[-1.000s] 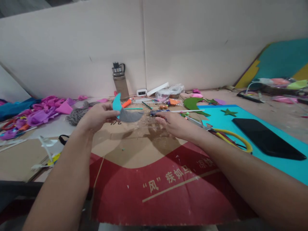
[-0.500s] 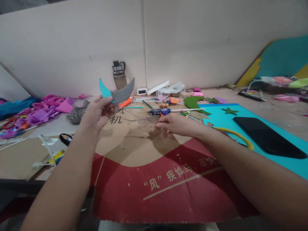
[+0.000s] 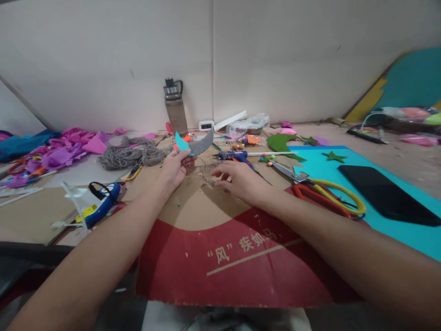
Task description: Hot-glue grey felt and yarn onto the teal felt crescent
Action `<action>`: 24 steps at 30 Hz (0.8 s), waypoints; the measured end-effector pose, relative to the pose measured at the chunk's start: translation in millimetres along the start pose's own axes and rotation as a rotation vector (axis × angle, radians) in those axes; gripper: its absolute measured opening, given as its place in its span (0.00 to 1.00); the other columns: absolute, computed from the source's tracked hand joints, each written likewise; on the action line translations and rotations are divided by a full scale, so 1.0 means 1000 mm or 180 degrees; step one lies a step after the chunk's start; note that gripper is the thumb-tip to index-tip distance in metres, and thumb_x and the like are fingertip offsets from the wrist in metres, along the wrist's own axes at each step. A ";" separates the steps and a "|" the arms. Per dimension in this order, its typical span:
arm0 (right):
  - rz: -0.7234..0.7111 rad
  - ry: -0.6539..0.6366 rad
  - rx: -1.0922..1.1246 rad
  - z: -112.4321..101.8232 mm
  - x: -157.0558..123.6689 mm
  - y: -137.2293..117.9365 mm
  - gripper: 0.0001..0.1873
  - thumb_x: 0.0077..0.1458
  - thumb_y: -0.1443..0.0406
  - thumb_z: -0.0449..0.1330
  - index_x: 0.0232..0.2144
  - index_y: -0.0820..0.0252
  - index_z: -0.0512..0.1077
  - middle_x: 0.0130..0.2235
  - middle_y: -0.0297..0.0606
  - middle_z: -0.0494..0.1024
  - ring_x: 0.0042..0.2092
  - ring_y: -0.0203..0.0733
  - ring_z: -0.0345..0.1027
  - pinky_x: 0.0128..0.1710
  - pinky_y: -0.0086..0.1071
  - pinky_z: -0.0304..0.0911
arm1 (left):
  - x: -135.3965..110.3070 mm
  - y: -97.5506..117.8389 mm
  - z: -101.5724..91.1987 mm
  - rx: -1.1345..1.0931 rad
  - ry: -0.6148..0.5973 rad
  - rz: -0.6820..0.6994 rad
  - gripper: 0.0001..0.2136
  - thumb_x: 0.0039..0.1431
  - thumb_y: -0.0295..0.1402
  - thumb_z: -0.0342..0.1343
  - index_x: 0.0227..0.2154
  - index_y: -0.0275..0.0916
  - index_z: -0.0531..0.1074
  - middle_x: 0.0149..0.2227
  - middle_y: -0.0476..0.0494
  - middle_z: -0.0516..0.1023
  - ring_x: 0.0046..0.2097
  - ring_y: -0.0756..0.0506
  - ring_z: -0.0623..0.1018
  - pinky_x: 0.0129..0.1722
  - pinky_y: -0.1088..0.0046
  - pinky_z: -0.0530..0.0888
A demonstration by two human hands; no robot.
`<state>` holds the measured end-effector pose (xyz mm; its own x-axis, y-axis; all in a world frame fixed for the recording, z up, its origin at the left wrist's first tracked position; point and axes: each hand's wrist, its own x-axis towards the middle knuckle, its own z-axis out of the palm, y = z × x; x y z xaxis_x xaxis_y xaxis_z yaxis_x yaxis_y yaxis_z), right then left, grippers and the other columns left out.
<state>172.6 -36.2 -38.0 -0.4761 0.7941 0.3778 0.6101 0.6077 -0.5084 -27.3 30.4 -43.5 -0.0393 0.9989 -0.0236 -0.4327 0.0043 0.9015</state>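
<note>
A crescent (image 3: 200, 145), turquoise at one end and covered in grey yarn over the rest, is pinched at its turquoise part by my left hand (image 3: 179, 165). Below it a thin grey strand (image 3: 203, 166) hangs loosely toward the cardboard. Just right of the strand is my right hand (image 3: 237, 179), its fingers bent and apart above the cardboard (image 3: 193, 209); I see nothing held in them. A blue glue gun (image 3: 232, 155) lies behind the right hand. Scissors with red and yellow handles (image 3: 324, 195) lie beside the right forearm.
Grey yarn (image 3: 127, 154) is heaped left of my left hand, near pink and purple scraps (image 3: 65, 149). A bottle (image 3: 175, 110) stands by the wall. At right, a phone (image 3: 386, 195) and a green star (image 3: 333, 156) rest on a turquoise sheet (image 3: 317, 158). A green crescent (image 3: 280, 145) lies behind.
My left hand has brought the crescent to the right and lower, closer to my right hand. My right hand has shifted slightly left, its fingers more apart. The view has also shifted.
</note>
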 end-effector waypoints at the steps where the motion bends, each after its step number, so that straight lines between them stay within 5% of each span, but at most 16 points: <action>1: -0.0131 0.0043 -0.0008 0.004 0.002 0.003 0.10 0.53 0.70 0.60 0.39 0.58 0.76 0.41 0.40 0.78 0.37 0.37 0.71 0.37 0.30 0.64 | 0.001 -0.002 0.000 0.0030 -0.0010 -0.0013 0.07 0.47 0.23 0.60 0.29 0.36 0.69 0.26 0.48 0.78 0.25 0.51 0.78 0.25 0.78 0.71; 9: -0.0142 -0.0204 -0.0502 0.018 0.015 0.008 0.10 0.56 0.71 0.54 0.28 0.60 0.75 0.35 0.40 0.75 0.38 0.40 0.68 0.41 0.33 0.62 | 0.008 -0.015 -0.002 0.0200 -0.0053 0.0076 0.06 0.45 0.23 0.61 0.27 0.35 0.70 0.25 0.47 0.78 0.25 0.51 0.77 0.28 0.77 0.72; 17: 0.0294 0.0609 0.0495 -0.003 -0.015 -0.002 0.04 0.53 0.68 0.57 0.28 0.60 0.71 0.31 0.36 0.74 0.34 0.38 0.66 0.36 0.32 0.61 | 0.011 -0.019 -0.005 0.0192 -0.0017 0.0101 0.04 0.47 0.22 0.60 0.26 0.35 0.70 0.24 0.47 0.77 0.25 0.52 0.77 0.29 0.76 0.74; 24: 0.0764 0.0829 0.1371 -0.022 -0.059 -0.007 0.08 0.52 0.61 0.60 0.27 0.60 0.71 0.31 0.35 0.71 0.29 0.35 0.63 0.30 0.31 0.61 | 0.014 -0.019 -0.004 0.0219 0.0056 0.0023 0.04 0.50 0.20 0.58 0.26 0.34 0.70 0.25 0.45 0.78 0.25 0.51 0.77 0.30 0.75 0.74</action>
<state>210.5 -87.2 -40.1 -0.1501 0.9194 0.3635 0.3420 0.3933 -0.8534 -23.2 44.6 -62.8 -0.0582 0.9980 -0.0239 -0.3693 0.0007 0.9293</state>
